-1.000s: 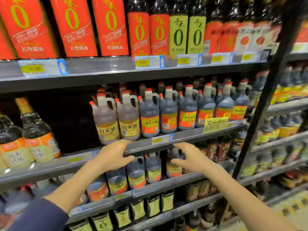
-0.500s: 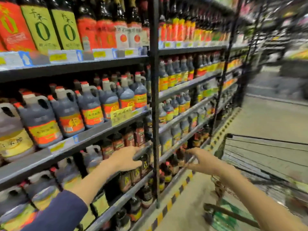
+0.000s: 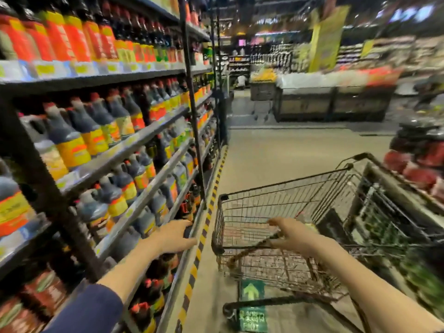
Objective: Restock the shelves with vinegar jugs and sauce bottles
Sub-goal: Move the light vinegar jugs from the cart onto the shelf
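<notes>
I see a rusty wire shopping cart [image 3: 283, 227] standing in the aisle on the beige floor [image 3: 283, 155], over a green arrow floor sticker [image 3: 251, 292], with yellow-and-black hazard striping [image 3: 211, 200] beside it and blurred dark produce bins [image 3: 334, 104] beyond.

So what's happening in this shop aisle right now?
A person is stocking a supermarket aisle. Both hands are empty at this moment. The left hand hovers open by the lower shelves, which are packed with dark jugs and bottles. The right hand reaches over the rim of a wire shopping cart standing in the aisle beside the shelving. The cart's contents are too blurred to make out, so no jug is being carried yet.
</notes>
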The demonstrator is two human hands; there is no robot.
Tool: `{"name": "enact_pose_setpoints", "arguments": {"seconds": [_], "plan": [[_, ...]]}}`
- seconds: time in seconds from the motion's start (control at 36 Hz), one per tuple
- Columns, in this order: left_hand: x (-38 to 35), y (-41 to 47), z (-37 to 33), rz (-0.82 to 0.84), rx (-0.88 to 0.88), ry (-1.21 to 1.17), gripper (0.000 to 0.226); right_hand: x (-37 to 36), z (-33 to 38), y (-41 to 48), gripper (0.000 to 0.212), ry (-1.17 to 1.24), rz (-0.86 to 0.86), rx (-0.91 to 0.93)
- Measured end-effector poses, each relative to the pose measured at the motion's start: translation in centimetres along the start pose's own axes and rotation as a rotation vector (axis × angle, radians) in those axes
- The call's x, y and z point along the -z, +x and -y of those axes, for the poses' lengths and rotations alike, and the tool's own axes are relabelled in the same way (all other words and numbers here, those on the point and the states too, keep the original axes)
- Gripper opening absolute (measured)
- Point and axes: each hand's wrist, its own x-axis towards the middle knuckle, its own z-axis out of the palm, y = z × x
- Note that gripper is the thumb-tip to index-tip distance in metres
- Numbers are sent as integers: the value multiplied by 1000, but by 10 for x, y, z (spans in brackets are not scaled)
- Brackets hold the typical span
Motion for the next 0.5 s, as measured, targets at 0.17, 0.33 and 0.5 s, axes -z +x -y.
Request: {"name": "enact_pose_setpoints", "arguments": {"seconds": [0.17, 0.33, 0.5], "plan": [[23, 88, -22, 43, -107, 27, 88, 13, -37, 40, 61, 48, -65, -139], [24, 168, -42, 48, -215, 131, 74, 13, -76, 68, 52, 155, -86, -239], [18, 223, -69, 82, -293, 171, 73, 15, -111, 84, 51, 205, -46, -297]]}}
